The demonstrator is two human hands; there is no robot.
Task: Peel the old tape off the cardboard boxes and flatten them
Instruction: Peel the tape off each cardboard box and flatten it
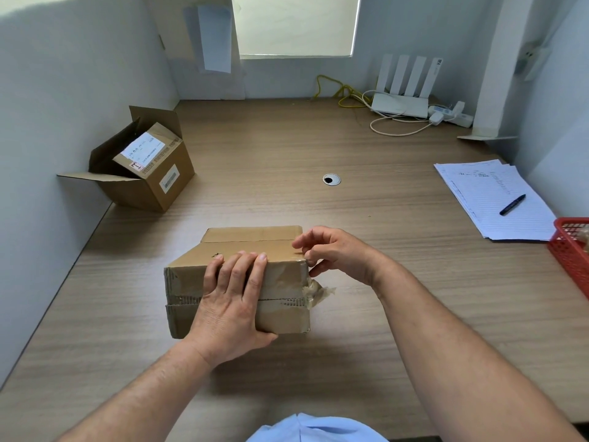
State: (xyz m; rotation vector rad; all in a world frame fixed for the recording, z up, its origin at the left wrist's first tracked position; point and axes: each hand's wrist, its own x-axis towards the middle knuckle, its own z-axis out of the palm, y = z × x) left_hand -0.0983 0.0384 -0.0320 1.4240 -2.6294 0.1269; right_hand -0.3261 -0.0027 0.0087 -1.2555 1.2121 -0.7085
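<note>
On the bench [382,218], our flat left hand [231,301] steadies the stiff box [255,237]; our right hand [334,253] pinches its flimsy corner tape [318,290].

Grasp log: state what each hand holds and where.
Left hand presses flat against the box, gripping nothing. Right hand: fingers seem to pinch the tape at its top right corner.

Matt cardboard box [280,275] — wood-grain desk [382,250]
</note>
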